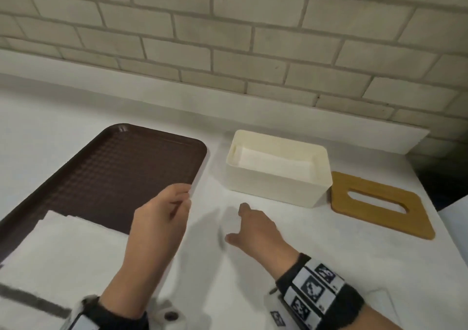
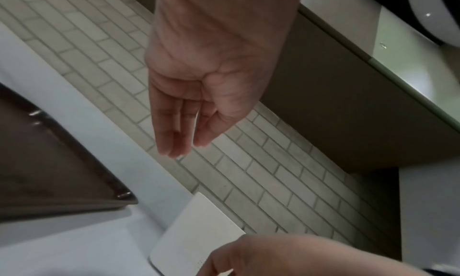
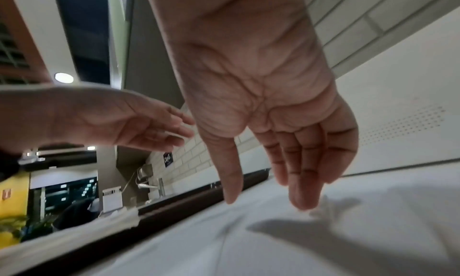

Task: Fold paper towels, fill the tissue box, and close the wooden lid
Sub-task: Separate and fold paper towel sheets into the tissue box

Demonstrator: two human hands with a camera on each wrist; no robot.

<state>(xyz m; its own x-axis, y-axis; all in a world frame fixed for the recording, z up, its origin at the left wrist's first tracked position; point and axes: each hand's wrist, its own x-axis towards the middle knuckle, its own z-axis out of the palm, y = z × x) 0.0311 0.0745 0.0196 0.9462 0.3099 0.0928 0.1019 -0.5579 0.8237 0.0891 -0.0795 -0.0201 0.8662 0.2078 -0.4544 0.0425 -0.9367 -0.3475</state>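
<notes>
White paper towels (image 1: pixel 63 248) are seen stacked on the brown tray (image 1: pixel 114 172), just left of the left grip (image 1: pixel 162 218), whose fingers are held straight and relaxed above the counter (image 1: pixel 329 266), holding nothing. Beside it to the right, the right grip (image 1: pixel 255 231) is spread, fingers extended low over the counter. Ahead of the right grip the cream tissue box (image 1: pixel 273 185) is found, uncovered, with white paper inside. Right of the box, touching or nearly so, the wooden lid (image 1: pixel 379 203) is laid flat.
</notes>
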